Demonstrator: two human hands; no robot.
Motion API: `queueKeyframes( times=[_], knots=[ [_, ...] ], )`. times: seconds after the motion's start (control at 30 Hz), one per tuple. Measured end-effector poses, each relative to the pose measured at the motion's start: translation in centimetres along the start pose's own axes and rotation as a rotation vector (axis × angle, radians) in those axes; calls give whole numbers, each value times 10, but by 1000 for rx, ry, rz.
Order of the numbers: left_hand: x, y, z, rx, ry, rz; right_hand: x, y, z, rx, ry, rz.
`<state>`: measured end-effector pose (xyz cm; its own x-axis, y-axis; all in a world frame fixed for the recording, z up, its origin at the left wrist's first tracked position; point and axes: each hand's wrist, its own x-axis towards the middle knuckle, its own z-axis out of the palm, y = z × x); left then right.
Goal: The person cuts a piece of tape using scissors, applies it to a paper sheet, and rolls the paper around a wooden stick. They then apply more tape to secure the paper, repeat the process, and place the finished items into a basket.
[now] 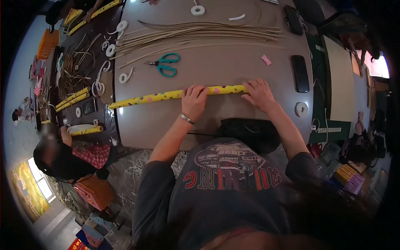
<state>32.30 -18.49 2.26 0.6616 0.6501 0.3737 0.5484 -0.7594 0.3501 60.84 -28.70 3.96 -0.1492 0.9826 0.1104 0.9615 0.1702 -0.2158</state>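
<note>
A long yellow patterned roll (154,97) lies across the table in front of me. My left hand (194,100) is wrapped over its middle, a metal bracelet on the wrist. Around the roll's right end my right hand (259,95) has its fingers pressed down. Beyond the roll are teal-handled scissors (167,65) with their blades apart, and a bundle of thin tan strips (200,36). A small roll of white tape (124,78) rests left of the scissors.
A black phone (300,73), another white tape roll (301,109) and a pink packet (266,60) lie to the right. Near the front edge is a black bag (250,132). At the left, a person (62,156) sits beside a dark table with more yellow rolls (73,99).
</note>
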Motion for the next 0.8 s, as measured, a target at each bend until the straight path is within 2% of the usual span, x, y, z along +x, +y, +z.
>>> queueKeyframes(
  times=[0.07,0.2,0.4,0.63,0.8],
  knots=[
    [0,-3,1,19,7,5,18,-15,12,82,23,-98],
    [-9,-2,-1,69,-15,5,35,-36,31,120,45,-153],
    [-33,-15,-13,224,-74,-28,33,-36,31,136,84,-152],
    [-62,-63,-39,359,-19,-198,33,-38,29,139,87,-126],
    [-63,-79,-63,385,-17,-191,32,-37,32,146,72,-118]
  ],
)
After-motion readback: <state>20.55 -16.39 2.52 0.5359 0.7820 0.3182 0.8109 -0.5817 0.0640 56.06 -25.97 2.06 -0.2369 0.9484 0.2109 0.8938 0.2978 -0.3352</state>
